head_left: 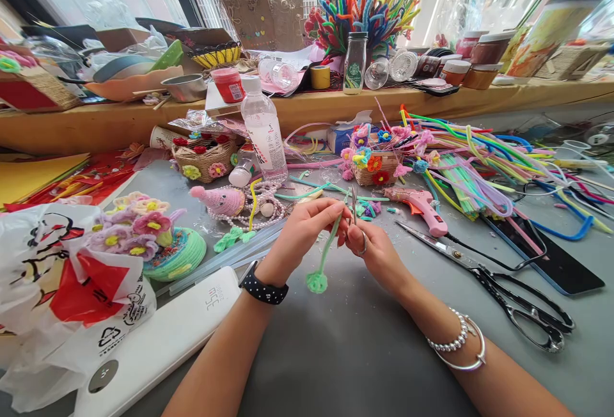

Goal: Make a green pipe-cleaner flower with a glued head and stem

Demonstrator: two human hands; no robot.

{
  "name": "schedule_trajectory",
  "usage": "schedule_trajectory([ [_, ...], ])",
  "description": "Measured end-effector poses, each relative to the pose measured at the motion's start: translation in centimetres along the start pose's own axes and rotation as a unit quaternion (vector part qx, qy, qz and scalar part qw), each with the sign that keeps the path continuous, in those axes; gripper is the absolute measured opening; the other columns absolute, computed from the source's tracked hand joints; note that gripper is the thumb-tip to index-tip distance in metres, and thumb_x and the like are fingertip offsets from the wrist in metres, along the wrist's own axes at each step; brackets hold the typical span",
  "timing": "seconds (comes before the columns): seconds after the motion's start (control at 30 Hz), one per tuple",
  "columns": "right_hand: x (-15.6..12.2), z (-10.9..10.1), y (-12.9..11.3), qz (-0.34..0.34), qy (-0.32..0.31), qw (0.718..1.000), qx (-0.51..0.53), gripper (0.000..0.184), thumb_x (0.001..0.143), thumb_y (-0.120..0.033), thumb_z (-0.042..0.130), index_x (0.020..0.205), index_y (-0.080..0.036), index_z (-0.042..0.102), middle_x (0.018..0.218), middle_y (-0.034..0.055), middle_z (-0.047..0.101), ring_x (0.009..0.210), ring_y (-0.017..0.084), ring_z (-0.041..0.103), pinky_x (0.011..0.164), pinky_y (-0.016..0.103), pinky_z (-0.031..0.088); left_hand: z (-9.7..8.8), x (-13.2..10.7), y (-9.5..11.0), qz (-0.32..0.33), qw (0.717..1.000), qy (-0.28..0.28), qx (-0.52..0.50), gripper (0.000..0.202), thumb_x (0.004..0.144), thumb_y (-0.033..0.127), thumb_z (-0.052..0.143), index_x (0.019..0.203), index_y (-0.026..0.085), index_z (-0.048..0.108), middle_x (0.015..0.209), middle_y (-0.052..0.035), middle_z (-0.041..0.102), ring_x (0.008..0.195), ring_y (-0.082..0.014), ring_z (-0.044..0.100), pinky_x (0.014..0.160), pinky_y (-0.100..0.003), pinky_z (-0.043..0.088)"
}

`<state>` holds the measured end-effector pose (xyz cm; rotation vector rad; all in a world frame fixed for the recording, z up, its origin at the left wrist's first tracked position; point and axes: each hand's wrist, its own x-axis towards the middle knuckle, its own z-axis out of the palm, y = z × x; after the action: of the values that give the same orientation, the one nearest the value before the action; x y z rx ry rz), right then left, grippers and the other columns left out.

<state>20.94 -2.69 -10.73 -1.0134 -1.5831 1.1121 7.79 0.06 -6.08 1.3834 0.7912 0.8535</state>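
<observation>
Pinched in my left hand (311,225) is a light green pipe cleaner (330,245), its stem slanting down to a small coiled green flower head (316,282) just above the grey table. My right hand (371,247) is closed on small scissors (354,203), whose slim metal blades point upward beside the upper end of the stem. Both hands meet at that end, and the fingertips partly hide the scissors' handles. Green clippings (368,210) lie on the table beyond my hands.
Large black-handled scissors (484,276), a pink glue gun (418,207) and a dark phone (544,257) lie right. Loose pipe cleaners (480,167) spread behind them. A plastic bottle (263,132) stands back left. A white power bank-like device (163,346) and plastic bag (62,276) sit left.
</observation>
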Motion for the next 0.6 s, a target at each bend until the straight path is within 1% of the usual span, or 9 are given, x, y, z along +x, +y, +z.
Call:
schedule_trajectory([
  [0.37,0.02,0.01,-0.25,0.007,-0.006,0.999,-0.033,0.045,0.079,-0.055,0.033,0.063,-0.015,0.046,0.055,-0.0029,0.036,0.049,0.008,0.03,0.046,0.021,0.022,0.0,-0.05,0.18,0.0,1.0,-0.009,0.005,0.021,0.078,0.028,0.044,0.066,0.014,0.054,0.056,0.0023,0.048,0.051,-0.0082,0.047,0.052,-0.021,0.038],
  [0.6,0.05,-0.02,-0.55,0.008,0.003,0.999,-0.054,0.046,0.078,-0.057,0.033,0.061,-0.016,0.044,0.055,-0.0024,0.039,0.05,0.008,0.033,0.047,0.021,0.026,0.02,-0.14,0.28,0.003,1.0,-0.007,0.01,0.021,0.077,0.026,0.045,0.064,0.014,0.055,0.056,0.003,0.046,0.052,-0.0078,0.044,0.053,-0.021,0.037],
])
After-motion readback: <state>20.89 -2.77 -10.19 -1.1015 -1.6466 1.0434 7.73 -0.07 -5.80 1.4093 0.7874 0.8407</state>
